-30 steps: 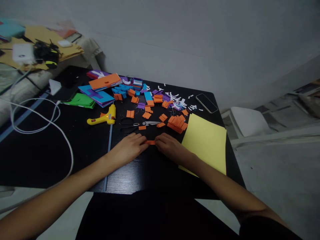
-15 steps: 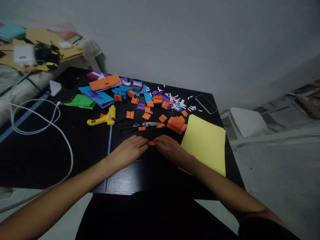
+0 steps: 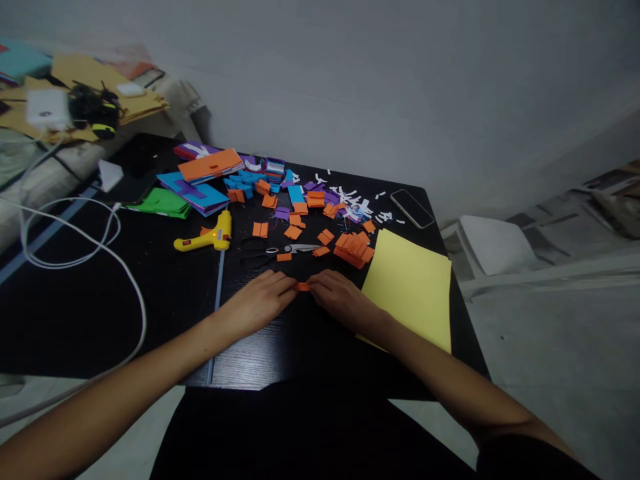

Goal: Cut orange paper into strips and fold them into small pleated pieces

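Note:
Between my two hands is a small orange paper piece (image 3: 303,287), low over the black table (image 3: 250,360). My left hand (image 3: 265,298) grips its left end and my right hand (image 3: 340,297) its right end, fingers pressed together on each side. Most of the piece is hidden by my fingertips. Just beyond lie scissors (image 3: 300,248) with black handles, blades pointing right. Several folded orange paper pieces (image 3: 353,249) are heaped past my right hand, and more are scattered around the scissors. A yellow glue gun (image 3: 207,235) lies beyond my left forearm, with an orange light on its body.
Yellow paper sheets (image 3: 413,290) lie at the right, with a phone (image 3: 412,208) behind. White paper scraps (image 3: 353,199) and folded coloured papers (image 3: 210,165) cover the back. A white cable (image 3: 135,280) loops across the left side. A white chair (image 3: 493,245) stands to the right.

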Demonstrator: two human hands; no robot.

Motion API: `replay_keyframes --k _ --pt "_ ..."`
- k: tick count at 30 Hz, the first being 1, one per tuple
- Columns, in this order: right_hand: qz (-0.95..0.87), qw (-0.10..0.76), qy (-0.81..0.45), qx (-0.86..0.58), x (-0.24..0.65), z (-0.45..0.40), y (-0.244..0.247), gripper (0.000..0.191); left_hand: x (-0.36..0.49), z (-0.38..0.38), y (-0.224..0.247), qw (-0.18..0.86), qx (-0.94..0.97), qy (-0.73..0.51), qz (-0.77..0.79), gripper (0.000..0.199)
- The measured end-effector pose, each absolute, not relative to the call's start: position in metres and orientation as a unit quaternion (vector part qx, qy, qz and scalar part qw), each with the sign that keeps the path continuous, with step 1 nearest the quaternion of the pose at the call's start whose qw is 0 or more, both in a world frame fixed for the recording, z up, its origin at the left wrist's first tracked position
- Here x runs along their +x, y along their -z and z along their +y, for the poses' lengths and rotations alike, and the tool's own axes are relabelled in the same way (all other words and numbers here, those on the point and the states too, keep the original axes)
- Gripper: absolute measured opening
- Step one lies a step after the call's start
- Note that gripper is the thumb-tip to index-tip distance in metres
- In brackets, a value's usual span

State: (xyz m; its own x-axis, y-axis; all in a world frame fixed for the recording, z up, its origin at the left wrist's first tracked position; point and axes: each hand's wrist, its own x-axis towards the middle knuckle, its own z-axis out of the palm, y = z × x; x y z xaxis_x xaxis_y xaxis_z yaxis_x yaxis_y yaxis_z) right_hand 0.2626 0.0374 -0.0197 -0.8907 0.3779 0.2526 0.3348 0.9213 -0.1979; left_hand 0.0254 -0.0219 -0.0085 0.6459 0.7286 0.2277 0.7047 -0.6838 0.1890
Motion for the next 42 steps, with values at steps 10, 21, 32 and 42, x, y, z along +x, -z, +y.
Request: replay_keyframes --k 10,21,32,42 --pt "-0.971 0.144 -0.054 -0.184 0.262 0.037 0.019 0.011 0.026 -0.022 0.007 -0.004 0.915 -0.101 0.39 0.027" --pt "-0.97 0.106 -0.035 -0.217 0.26 0.026 0.009 0.016 0.03 -0.023 0.006 0.004 0.914 -0.094 0.394 0.021" --pt "-0.948 0.066 -0.04 -0.308 0.259 -0.007 0.015 0.02 0.04 -0.036 0.01 -0.008 0.899 -0.065 0.432 0.028" --pt "-0.935 0.076 -0.038 -0.344 0.256 -0.017 0.02 0.046 0.058 -0.057 0.016 -0.077 0.88 -0.058 0.464 0.045"
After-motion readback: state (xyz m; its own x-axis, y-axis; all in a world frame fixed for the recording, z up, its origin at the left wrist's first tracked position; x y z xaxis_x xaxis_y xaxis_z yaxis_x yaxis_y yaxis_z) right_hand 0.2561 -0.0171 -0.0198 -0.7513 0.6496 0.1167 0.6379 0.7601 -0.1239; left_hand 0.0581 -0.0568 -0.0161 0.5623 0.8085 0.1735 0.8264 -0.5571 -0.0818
